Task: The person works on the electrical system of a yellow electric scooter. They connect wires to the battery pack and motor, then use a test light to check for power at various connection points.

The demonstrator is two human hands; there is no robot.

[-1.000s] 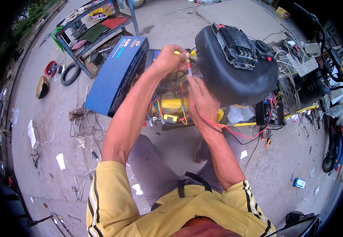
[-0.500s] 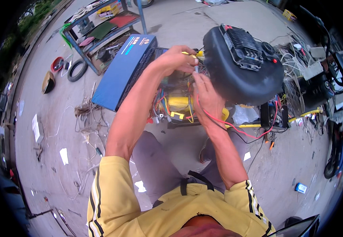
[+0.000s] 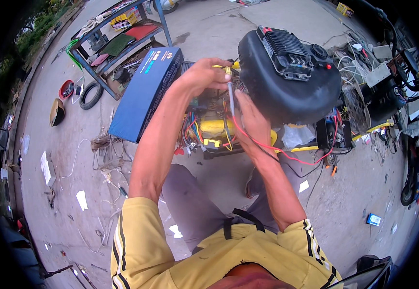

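My left hand pinches a small yellow connector over an open chassis. A grey test probe hangs from it, trailing a red lead. My right hand is just right of the probe, fingers stretched upward, apparently off it. A red and a black lead cross that wrist. Coloured wires and a yellow frame tube lie below. A long blue box stands at left; a large black moulded housing with a finned controller on top stands at right.
A metal rack with mats and parts stands at upper left, near a tyre and red bowl. Handlebars and loose wiring are at right, a scooter beyond. Paper scraps and cables litter the ground.
The grey probe, earlier in my right fingertips, now shows along its length beside them with its red lead. My right fingers have moved slightly right; my left hand still grips the connector.
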